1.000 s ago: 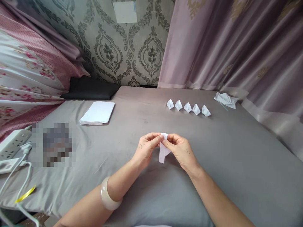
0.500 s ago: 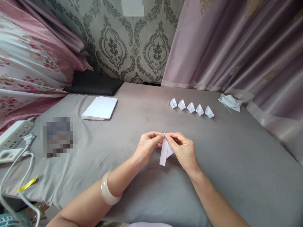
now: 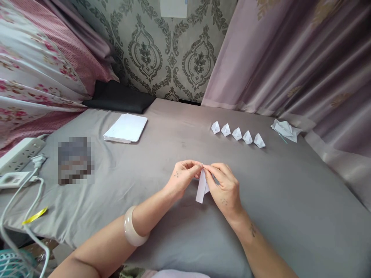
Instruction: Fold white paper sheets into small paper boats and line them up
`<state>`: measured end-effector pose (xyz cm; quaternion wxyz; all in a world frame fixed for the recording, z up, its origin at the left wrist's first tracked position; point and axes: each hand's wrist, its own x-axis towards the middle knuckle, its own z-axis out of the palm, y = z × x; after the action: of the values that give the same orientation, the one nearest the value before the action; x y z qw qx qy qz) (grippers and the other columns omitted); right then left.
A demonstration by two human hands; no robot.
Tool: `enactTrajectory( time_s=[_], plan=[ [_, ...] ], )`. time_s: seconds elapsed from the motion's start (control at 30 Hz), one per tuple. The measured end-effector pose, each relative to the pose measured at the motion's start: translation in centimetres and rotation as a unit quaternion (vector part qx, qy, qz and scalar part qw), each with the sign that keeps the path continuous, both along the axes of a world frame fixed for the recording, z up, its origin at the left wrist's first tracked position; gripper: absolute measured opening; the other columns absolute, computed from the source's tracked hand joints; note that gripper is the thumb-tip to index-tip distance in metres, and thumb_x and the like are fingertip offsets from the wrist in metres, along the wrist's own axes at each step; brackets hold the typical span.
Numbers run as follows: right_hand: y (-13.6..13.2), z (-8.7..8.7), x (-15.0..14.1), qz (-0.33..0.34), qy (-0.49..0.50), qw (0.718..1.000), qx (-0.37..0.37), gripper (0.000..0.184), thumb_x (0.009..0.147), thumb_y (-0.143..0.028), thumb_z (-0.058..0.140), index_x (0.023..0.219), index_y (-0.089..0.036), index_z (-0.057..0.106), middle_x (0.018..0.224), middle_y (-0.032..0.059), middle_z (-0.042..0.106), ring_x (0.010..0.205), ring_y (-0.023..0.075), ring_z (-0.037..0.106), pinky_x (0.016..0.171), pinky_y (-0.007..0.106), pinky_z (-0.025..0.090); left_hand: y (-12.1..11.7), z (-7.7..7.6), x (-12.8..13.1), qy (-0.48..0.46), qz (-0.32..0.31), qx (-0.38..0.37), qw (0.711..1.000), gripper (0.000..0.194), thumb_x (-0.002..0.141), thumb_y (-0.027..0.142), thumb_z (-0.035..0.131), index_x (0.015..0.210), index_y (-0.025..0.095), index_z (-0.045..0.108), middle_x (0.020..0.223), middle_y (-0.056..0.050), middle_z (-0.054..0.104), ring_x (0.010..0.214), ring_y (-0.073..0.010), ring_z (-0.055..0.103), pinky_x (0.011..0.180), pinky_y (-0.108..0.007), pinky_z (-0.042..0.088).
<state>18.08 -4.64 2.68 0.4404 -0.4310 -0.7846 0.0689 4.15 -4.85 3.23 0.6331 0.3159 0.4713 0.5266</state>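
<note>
Far left: floral curtain (image 3: 31,85), white with pink-red blooms and pink textured bands, hanging in loose folds. Below it, white hard-plastic power strip (image 3: 21,154), long and boxy, socket slots on top; smooth white cord (image 3: 41,197) with a plug curves down toward the near edge. Glossy yellow strip (image 3: 35,215), narrow, beside the cord. Bottom corner: teal round object (image 3: 14,262) with white lattice, partly cut off. Next, pixelated patch (image 3: 74,160), contents can't be told. Black fabric (image 3: 120,97), matte, folded flat, at the back. In front of it, paper stack (image 3: 126,127), white, flat, edges slightly uneven. All on grey cloth (image 3: 162,139), matte, wrinkled at left, smoother at right.

Left forearm wears a cream bangle (image 3: 135,227), thick, shiny. Behind, grey wallpaper (image 3: 174,58) with dark damask medallions. Left hand (image 3: 185,177): thumb and fingers pinching top of folded paper (image 3: 200,191), other fingers curled. Paper is center, between the hands, over the cloth: a narrow, straight-edged white strip hanging down, slanted, small angular flap at its right. Right hand (image 3: 226,189): fingertips also gripping the paper's top end, just beside the left fingertips.

Right of center, five folded paper pieces (image 3: 237,134), white, faceted, pointed, in a slanting row. Mauve curtain (image 3: 275,58), satiny, deep pleats, gold motifs. Far right, paper bundle (image 3: 286,130), white, creased, angular; thin teal strip (image 3: 283,138) just beside it.
</note>
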Motion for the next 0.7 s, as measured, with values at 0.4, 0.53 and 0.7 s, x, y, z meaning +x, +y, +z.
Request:
enactTrajectory(
  time_s=[0.4, 0.53, 0.7],
  plan=[
    [-1.6, 0.7, -0.9, -0.039, -0.300, 0.949, 0.089, 0.031, 0.091, -0.004, 0.044, 0.116, -0.009, 0.062, 0.095, 0.0106, 0.067, 0.086, 0.0223, 0.057, 0.072, 0.034, 0.048, 0.7, -0.9, -0.7, -0.028, -0.004, -0.015, 0.999, 0.016, 0.070, 0.027, 0.069, 0.066, 0.011, 0.067, 0.062, 0.000, 0.056, 0.060, -0.0089, 0.050, 0.062, -0.023, 0.040],
    [-2.2, 0.4, -1.6, -0.045, -0.321, 0.943, 0.071, 0.032, 0.090, -0.003, 0.043, 0.114, -0.008, 0.063, 0.101, 0.0132, 0.067, 0.086, 0.0232, 0.059, 0.070, 0.035, 0.049, 0.9, -1.5, -0.8, -0.005, 0.010, -0.030, 0.999, 0.026, 0.065, 0.035, 0.077, 0.062, 0.012, 0.065, 0.060, -0.001, 0.057, 0.057, -0.0091, 0.050, 0.061, -0.024, 0.040],
    [-1.3, 0.4, -0.9, 0.016, -0.115, 0.992, -0.046, 0.031, 0.088, -0.007, 0.043, 0.096, -0.017, 0.071, 0.091, 0.0089, 0.068, 0.085, 0.0211, 0.061, 0.074, 0.033, 0.050, 1.1, -1.7, -0.9, 0.001, 0.018, -0.024, 1.000, 0.028, 0.063, 0.037, 0.079, 0.061, 0.013, 0.065, 0.055, 0.001, 0.056, 0.053, -0.0084, 0.048, 0.057, -0.023, 0.037]
  ],
)
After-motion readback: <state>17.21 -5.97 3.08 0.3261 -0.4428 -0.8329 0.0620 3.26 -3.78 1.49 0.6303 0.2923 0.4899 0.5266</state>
